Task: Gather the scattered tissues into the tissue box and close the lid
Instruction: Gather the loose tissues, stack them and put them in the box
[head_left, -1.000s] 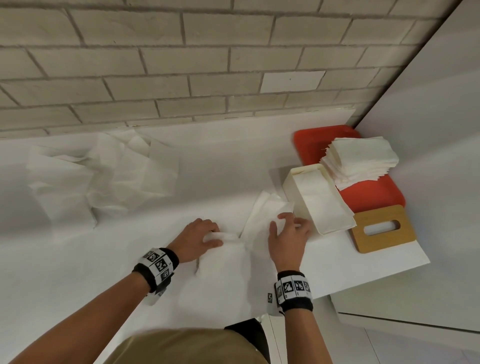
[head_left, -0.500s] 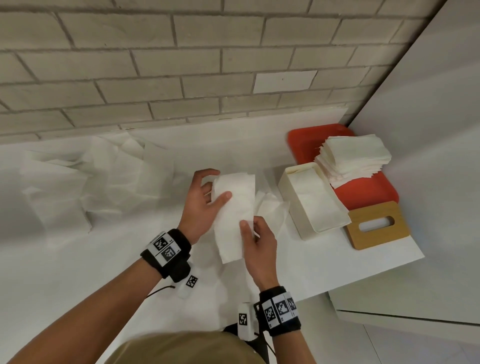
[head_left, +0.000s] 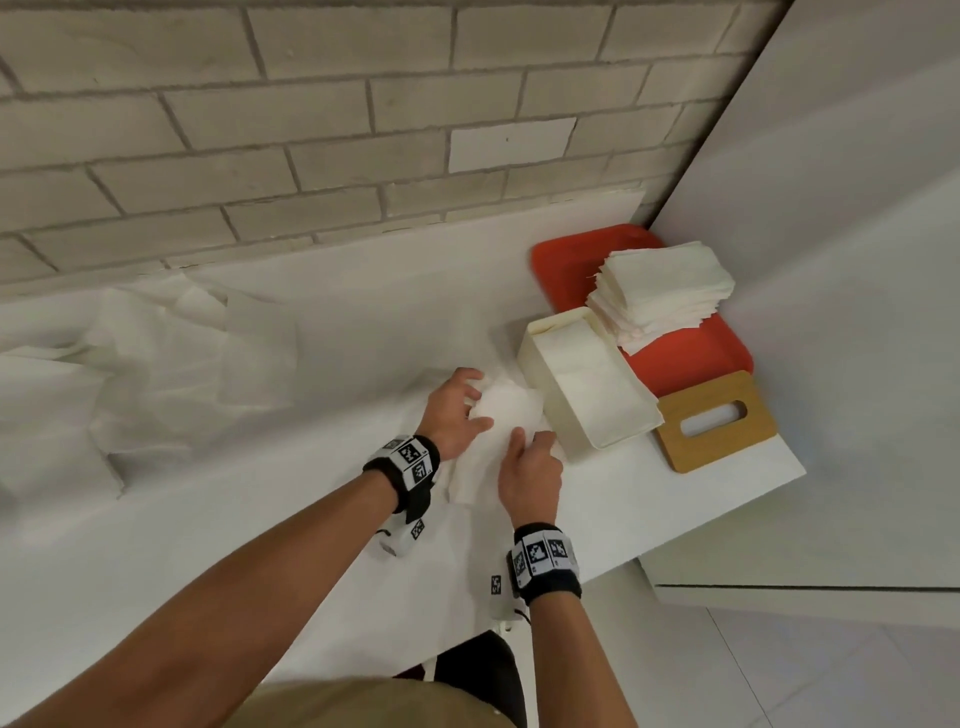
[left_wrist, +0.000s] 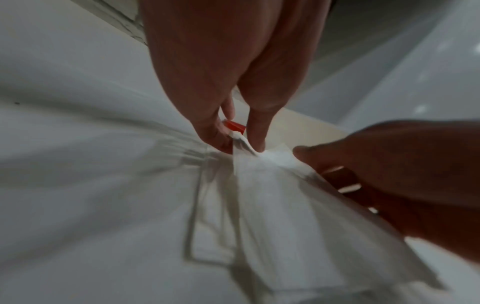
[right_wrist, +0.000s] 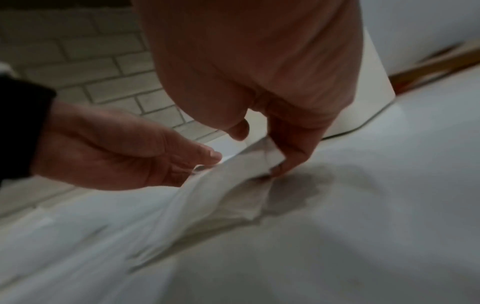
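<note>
A white tissue (head_left: 506, 410) hangs between both hands just left of the open cream tissue box (head_left: 587, 384). My left hand (head_left: 475, 402) pinches its far end; the left wrist view shows its fingertips (left_wrist: 223, 144) closed on the tissue's corner (left_wrist: 242, 144). My right hand (head_left: 527, 439) pinches the near edge, and in the right wrist view its fingers (right_wrist: 281, 164) curl round the tissue (right_wrist: 221, 185). The box holds tissues inside. Its wooden lid (head_left: 717, 421), with a slot, lies flat to the right of the box. More scattered tissues (head_left: 171, 364) lie at the far left.
A red tray (head_left: 571, 265) behind the box carries a stack of folded tissues (head_left: 660, 291). A brick wall runs along the back and a white cabinet side stands to the right. The white table's front right corner (head_left: 795, 467) is near the lid.
Both hands lifted the tissue off the table, folded it narrow, and have carried it right and away, up to the box's left side.
</note>
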